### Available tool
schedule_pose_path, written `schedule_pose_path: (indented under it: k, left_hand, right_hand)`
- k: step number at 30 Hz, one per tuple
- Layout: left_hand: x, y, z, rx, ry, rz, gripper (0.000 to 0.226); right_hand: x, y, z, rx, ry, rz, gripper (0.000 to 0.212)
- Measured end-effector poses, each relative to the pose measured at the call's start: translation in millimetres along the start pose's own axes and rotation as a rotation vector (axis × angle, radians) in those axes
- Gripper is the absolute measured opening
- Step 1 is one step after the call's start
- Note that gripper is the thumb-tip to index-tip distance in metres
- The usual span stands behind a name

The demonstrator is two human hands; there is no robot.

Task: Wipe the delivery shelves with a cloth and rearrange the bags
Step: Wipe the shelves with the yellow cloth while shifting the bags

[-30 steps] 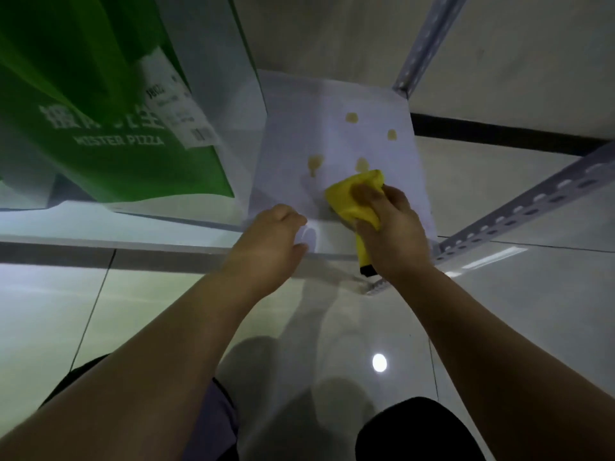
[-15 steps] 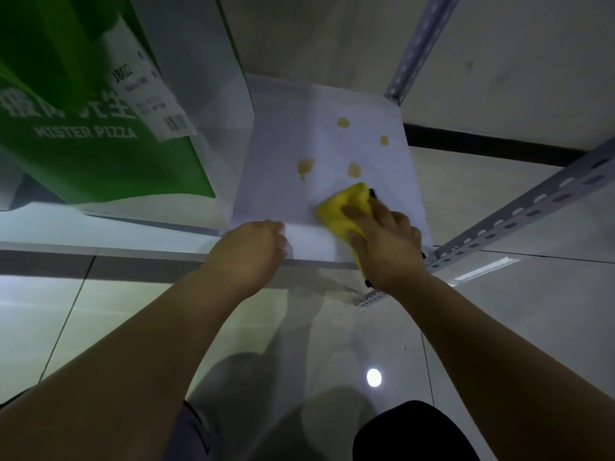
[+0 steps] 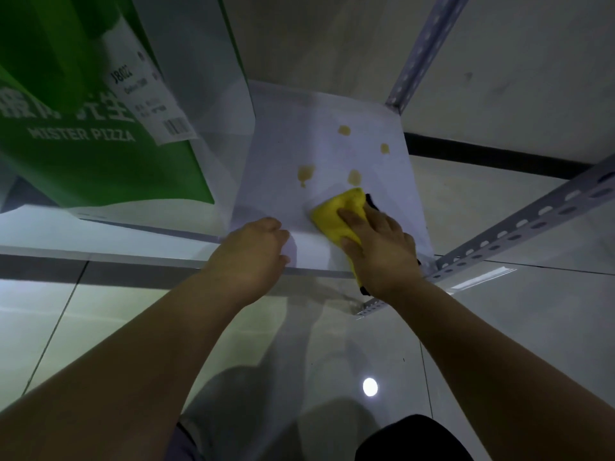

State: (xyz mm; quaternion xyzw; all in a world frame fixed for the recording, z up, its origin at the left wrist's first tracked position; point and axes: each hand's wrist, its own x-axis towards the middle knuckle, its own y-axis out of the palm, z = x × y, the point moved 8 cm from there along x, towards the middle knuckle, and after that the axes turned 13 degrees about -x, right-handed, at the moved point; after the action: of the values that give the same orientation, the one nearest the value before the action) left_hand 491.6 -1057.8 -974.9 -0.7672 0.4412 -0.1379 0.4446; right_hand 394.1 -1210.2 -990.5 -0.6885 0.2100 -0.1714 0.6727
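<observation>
A glossy tiled floor [image 3: 100, 311] fills the lower view. Above it stands a white shelf [image 3: 286, 134], carried at its right corners by slotted grey metal uprights [image 3: 532, 217]. A green "MISTER PIZZA" bag [image 3: 83, 161] stands upright on the left part of the shelf, well apart from both hands, with a white printed label [image 3: 149, 101] hanging on its face.

Both bare forearms reach forward and up from the bottom corners to the shelf's front edge. The left hand [image 3: 249, 254] sits knuckles-up at that edge with its fingers curled under. Whether they grip the lip or only rest against it cannot be told.

The right hand [image 3: 382, 251] lies palm-down, fingers fairly straight and spread, pressing a yellow cloth [image 3: 336, 214] flat against the shelf near its front right corner. Part of the cloth trails under the palm and over the front edge.

Four small brownish stains [image 3: 305, 173] dot the shelf beyond the cloth, and the nearest lies just past the cloth's far edge.
</observation>
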Motion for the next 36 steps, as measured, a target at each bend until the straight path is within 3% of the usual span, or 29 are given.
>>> schedule_pose_path:
  k: [4,8,13,18,26,29,33,36]
  left_hand:
    - [6,2,2,-0.004,0.025,-0.014,0.046]
    - [9,3,5,0.024,0.048,-0.044,0.039]
    - [10,4,5,0.009,0.053,-0.05,0.037]
    - [9,7,0,0.035,0.072,-0.019,0.034]
    - [2,7,4,0.059,-0.011,0.027,0.034]
    - [-1,3,5,0.036,-0.012,0.017,0.034]
    - [-5,3,2,0.016,0.015,0.003,0.032]
    - [-6,6,1,0.041,0.022,0.005,0.034]
  right_hand:
    - [32,2,-31,0.051,0.331,0.084,0.052]
    - [69,-3,-29,0.113,0.41,0.072,0.054]
    - [102,-7,-4,0.117,0.335,0.103,0.052]
    - [116,-9,48,0.03,0.049,0.083,0.046]
    - [50,-3,53,-0.012,-0.251,-0.027,0.045]
    - [44,-1,23,-0.043,-0.18,-0.014,0.046]
    - [76,-3,-5,-0.032,0.13,0.094,0.049]
    - [71,-5,9,-0.042,0.137,0.085,0.05]
